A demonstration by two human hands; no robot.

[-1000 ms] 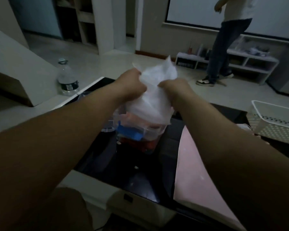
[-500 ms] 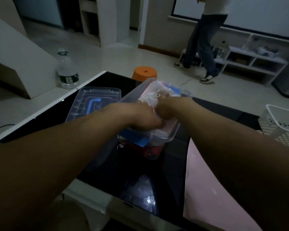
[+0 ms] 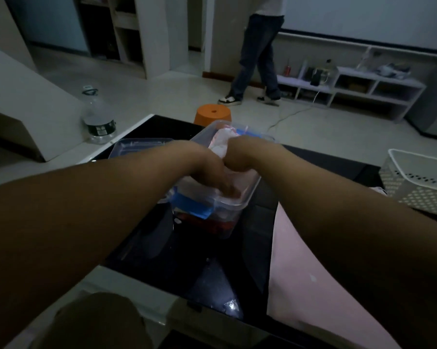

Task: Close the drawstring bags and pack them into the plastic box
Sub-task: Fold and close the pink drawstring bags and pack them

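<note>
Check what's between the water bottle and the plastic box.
A clear plastic lid lies flat on the black table between the water bottle and the plastic box, its near part hidden by the left forearm. The head view shows it.

White drawstring bag (image 3: 222, 144), crumpled, inside clear plastic box (image 3: 239, 208); box upright on black table (image 3: 187, 260), open-topped, blue latch (image 3: 191, 206) at near end.

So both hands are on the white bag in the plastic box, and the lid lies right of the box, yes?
No: the head view shows the lid left of the plastic box, not right. The left hand and right hand are on the white bag inside it.
</note>
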